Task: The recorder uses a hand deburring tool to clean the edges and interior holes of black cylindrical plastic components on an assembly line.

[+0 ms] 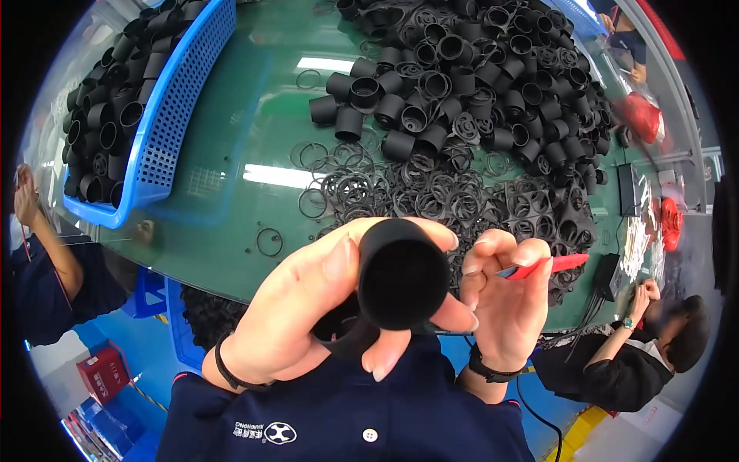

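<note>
My left hand (296, 296) is wrapped round a black cylindrical cup (404, 273), its wide round mouth turned up toward me and dark inside. Under it, in the same palm, sits a second black cup-like piece (346, 333), mostly hidden by fingers. Just to the right, my right hand (504, 308) pinches a slim red-handled tool (566, 262) between thumb and fingers. A short bluish tip pokes out on the tool's left end; its exact kind is hard to make out. The tool is apart from the cup.
Beyond my hands lie many thin black rings (362, 189) and a big heap of black cups (462, 77) on the green table (223, 131). A blue perforated basket (158, 146) full of cups stands at left. Other people (616, 354) work at both sides.
</note>
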Demonstrator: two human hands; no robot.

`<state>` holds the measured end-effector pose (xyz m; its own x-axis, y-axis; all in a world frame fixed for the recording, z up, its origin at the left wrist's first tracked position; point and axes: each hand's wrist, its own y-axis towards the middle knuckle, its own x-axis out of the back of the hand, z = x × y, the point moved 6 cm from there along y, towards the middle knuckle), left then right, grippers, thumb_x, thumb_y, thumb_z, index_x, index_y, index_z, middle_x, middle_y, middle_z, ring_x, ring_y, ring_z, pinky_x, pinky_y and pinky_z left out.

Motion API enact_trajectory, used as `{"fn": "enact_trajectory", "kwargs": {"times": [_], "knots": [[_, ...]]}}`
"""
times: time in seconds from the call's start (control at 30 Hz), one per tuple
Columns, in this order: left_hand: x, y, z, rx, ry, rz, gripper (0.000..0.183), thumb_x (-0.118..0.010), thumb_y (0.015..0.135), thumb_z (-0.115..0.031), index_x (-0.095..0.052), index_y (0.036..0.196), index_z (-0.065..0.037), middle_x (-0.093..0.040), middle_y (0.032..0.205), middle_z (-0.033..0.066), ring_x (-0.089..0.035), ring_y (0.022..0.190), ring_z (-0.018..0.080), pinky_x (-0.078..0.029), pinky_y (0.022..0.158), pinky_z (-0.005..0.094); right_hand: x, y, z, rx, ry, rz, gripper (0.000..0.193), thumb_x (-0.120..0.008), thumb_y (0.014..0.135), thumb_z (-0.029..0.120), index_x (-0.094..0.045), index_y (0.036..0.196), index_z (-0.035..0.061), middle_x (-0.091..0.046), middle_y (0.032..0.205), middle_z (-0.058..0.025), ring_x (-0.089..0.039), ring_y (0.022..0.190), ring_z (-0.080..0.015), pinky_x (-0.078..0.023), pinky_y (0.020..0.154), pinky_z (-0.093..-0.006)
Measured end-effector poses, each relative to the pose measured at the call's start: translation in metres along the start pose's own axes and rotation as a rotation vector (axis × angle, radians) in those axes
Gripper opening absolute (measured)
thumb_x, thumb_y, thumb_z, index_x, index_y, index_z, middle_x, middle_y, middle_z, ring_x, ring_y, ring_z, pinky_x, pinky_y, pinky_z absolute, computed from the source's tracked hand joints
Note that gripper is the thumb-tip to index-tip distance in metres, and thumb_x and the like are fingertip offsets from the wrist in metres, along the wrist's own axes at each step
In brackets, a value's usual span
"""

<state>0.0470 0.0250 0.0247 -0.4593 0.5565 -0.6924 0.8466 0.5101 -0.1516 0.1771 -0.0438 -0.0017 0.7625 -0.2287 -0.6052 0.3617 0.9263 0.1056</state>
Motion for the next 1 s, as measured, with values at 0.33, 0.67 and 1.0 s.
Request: {"fn": "enact_trajectory", "kwargs": {"times": [0.33, 0.67, 1.0], "knots": [[0.000, -0.002, 0.002, 0.036, 0.063, 0.075, 0.062, -0.018, 0.090, -0.047, -0.025, 0.121, 0.007, -0.056, 0.074, 0.0324, -0.049, 0.037, 0.0154, -0.037, 0.033, 0.0234, -0.003, -0.001, -0.005, -0.028, 0.032, 0.024, 0.032, -0.039, 0.090, 0.029, -0.050, 0.093, -0.0008, -0.053, 0.099, -0.0236, -0.058, 0.082, -0.0258, -0.049, 0.059, -0.0293], [0.003, -0.001, 0.001, -0.098, 0.068, 0.028, 0.052, -0.037, 0.089, -0.035, -0.026, 0.123, 0.002, -0.054, 0.084, 0.0308, -0.057, 0.054, 0.0215, -0.040, 0.038, 0.0206, -0.006, -0.002, -0.005, -0.034, 0.007, 0.042, 0.031, -0.038, 0.090, 0.028, -0.050, 0.093, -0.0011, -0.053, 0.098, -0.0246, -0.057, 0.083, -0.0272, -0.049, 0.064, -0.0316], [0.017, -0.008, -0.020, -0.601, 0.910, -0.194, 0.053, -0.071, 0.056, 0.003, -0.049, 0.104, 0.000, -0.050, 0.096, 0.0103, -0.051, 0.082, 0.0103, -0.043, 0.067, 0.0190, -0.045, 0.003, 0.009, 0.298, -0.479, 0.440, 0.028, -0.053, 0.081, 0.020, -0.061, 0.095, -0.0026, -0.040, 0.120, -0.0303, -0.039, 0.115, -0.0397, -0.028, 0.098, -0.0441]]}}
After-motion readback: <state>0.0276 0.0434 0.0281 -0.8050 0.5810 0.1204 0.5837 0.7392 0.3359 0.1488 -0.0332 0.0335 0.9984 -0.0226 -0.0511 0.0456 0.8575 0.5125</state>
